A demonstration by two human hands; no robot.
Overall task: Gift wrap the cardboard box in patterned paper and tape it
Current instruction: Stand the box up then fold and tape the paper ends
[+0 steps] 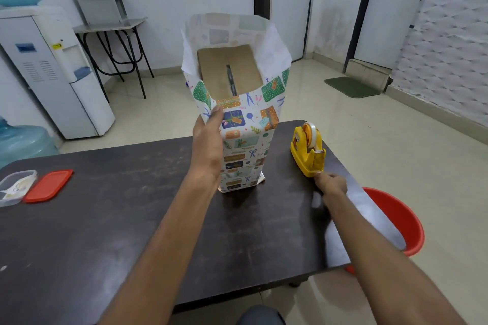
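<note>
The cardboard box (228, 71) stands upright on the dark table (105, 219), wrapped in patterned paper (247, 137) whose top end stands open like a tube above the box's flaps. My left hand (208, 137) grips the wrapped box on its left side, thumb on the front face. To the right sits a yellow tape dispenser (307, 150) with a roll of clear tape. My right hand (330, 183) is closed at the dispenser's near end, fingertips touching its base by the cutter; whether it holds tape cannot be made out.
A clear plastic container (15, 187) and its red lid (48, 185) lie at the table's left edge. A red bucket (398, 221) stands on the floor by the right edge. A water dispenser (52, 71) and a folding table (116, 42) stand behind.
</note>
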